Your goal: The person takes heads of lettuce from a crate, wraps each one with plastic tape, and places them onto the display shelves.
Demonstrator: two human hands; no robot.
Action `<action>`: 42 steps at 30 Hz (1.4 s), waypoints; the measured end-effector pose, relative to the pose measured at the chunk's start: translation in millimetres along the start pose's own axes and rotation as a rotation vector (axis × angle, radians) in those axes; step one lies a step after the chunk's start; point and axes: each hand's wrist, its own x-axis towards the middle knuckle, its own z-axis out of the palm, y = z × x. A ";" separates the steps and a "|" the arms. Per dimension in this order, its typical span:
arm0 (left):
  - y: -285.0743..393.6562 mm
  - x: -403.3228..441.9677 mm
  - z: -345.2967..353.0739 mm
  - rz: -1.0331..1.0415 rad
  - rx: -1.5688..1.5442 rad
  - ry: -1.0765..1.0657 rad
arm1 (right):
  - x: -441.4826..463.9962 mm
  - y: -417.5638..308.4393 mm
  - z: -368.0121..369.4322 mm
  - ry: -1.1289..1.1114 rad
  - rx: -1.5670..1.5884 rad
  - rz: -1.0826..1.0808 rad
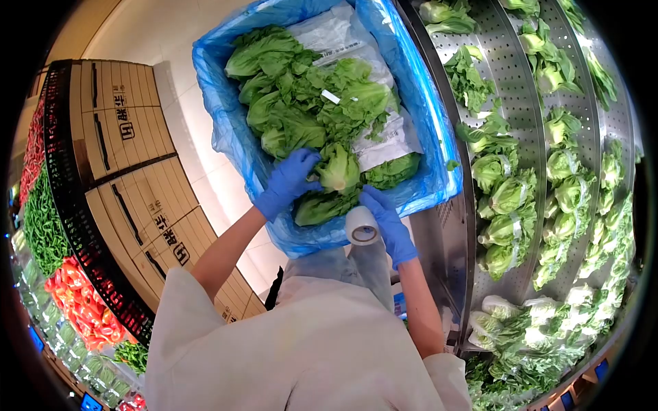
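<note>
A blue-lined crate (pixel 236 198) of green lettuce is in front of me. One lettuce head (pixel 338 168) lies near its front with the pale cut base facing me. My left hand (pixel 289 179), in a blue glove, is at that head's left side, thumb and fingers apart, the fingertips at its leaves. On the other side my gloved right hand (pixel 388 225) has a roll of white tape (pixel 362 227) against its palm side. Its fingertips reach the leaves at the crate's front edge; how they grip the roll is partly hidden.
Printed white plastic wrapping (pixel 387 140) lies among the lettuce. To the right stand perforated metal shelves (pixel 504 75) with bundled greens (pixel 510 233). On the left are stacked cartons (pixel 140 178) beside a black-edged display with red peppers (pixel 86 301) and green peppers (pixel 44 226).
</note>
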 end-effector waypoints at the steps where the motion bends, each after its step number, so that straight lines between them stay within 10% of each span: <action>1: 3.1 0.0 4.8 -0.121 -0.105 -0.229 | 2.7 -1.5 5.5 0.015 0.011 0.033; 8: 32.7 -6.4 89.4 0.268 -0.072 0.223 | 27.6 7.0 10.3 0.093 -0.004 0.028; 13: 48.1 9.7 71.0 0.026 -0.169 0.203 | 17.0 -22.5 1.7 0.026 -0.053 0.072; 15: 63.2 25.1 12.5 -0.237 -0.591 -0.109 | 0.4 -44.6 -9.0 0.042 -0.050 0.004; 18: 48.6 19.4 -31.3 -0.180 -0.698 0.044 | -27.7 -77.7 -35.1 0.027 -0.070 -0.132; 20: 50.4 18.3 -79.5 -0.389 -1.387 -0.088 | -35.8 -95.4 -49.9 -0.004 -0.090 -0.207; 23: -4.4 21.8 -89.8 -0.090 -1.720 -0.318 | -38.4 -130.0 -53.5 -0.228 -0.078 -0.259; 25: -28.7 25.7 -82.4 -0.526 -2.139 -0.413 | -40.5 -156.3 -38.5 -0.313 -0.121 -0.304; 34: 41.6 43.9 -98.7 -0.425 -1.810 -0.238 | -36.3 -128.1 11.9 -0.541 -0.098 -0.169; 36: 65.5 43.7 -111.3 -0.336 -1.518 -0.177 | -26.4 -113.7 7.0 -0.386 -0.510 -0.439; 40: 57.0 40.4 -114.1 -0.401 -1.524 -0.459 | -44.1 -117.6 9.3 -0.299 -0.880 -0.309; 42: 49.5 29.1 -99.3 -0.075 -1.701 -0.457 | -61.8 -135.6 13.9 -0.357 -0.886 -0.164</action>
